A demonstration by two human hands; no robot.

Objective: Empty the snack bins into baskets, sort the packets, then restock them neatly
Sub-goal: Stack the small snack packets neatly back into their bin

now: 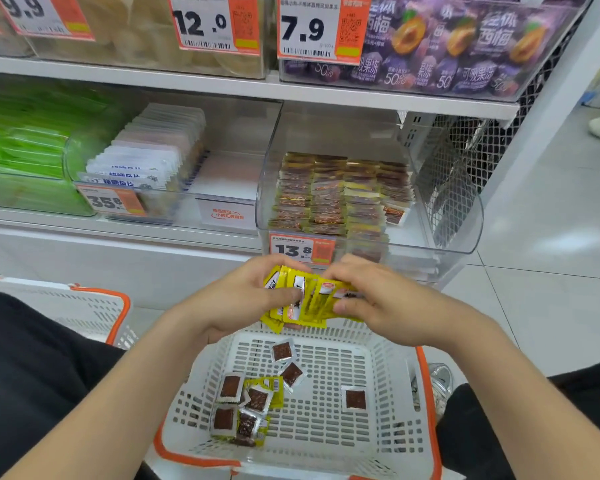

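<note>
Small yellow foil snack packets [310, 303] are held as a fanned bundle in both hands above a white slotted plastic basket with an orange rim [343, 431].

The bundle is gripped by the left hand [253, 296], thumb laid across the front and fingers curled behind. It is pinched at its other end by the right hand [374, 296], fingers bent over the top edge. Loose square brown-windowed packets [243, 407] are scattered on the basket floor (most at the near left, one apart at the right). Just beyond the hands, a clear plastic shelf bin [465, 216] is filled with rows of similar packets [329, 199], with a price tag reading 13.8 [293, 250] on its front.
</note>
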